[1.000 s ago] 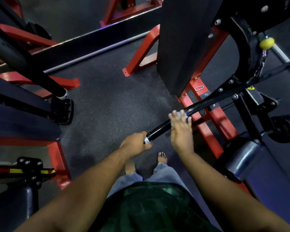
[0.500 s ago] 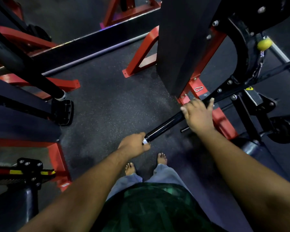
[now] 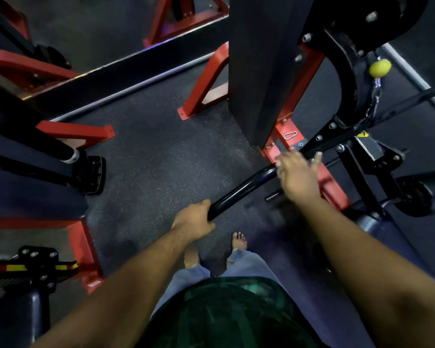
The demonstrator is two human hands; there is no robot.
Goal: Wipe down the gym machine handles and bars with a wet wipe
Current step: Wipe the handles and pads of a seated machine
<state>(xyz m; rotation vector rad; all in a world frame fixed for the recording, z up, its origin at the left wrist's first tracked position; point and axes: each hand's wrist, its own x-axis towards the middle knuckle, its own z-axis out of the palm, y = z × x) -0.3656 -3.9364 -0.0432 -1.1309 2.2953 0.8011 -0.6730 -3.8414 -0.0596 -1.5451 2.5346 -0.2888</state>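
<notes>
A glossy black bar slants from the machine's pivot at upper right down toward me. My left hand grips its near end. My right hand curls over the bar higher up, close to the red frame, thumb stretched out toward the pivot. The wet wipe lies hidden under that palm and fingers.
A tall black weight-stack cover stands just beyond the bar. A padded seat sits at right, and a yellow knob hangs above. Other red and black machines crowd the left. My bare feet stand on speckled rubber flooring.
My right hand has slid up the bar, away from me toward the pivot. The white wipe seen under its fingers a second ago is now covered. My left hand stays on the bar's end.
</notes>
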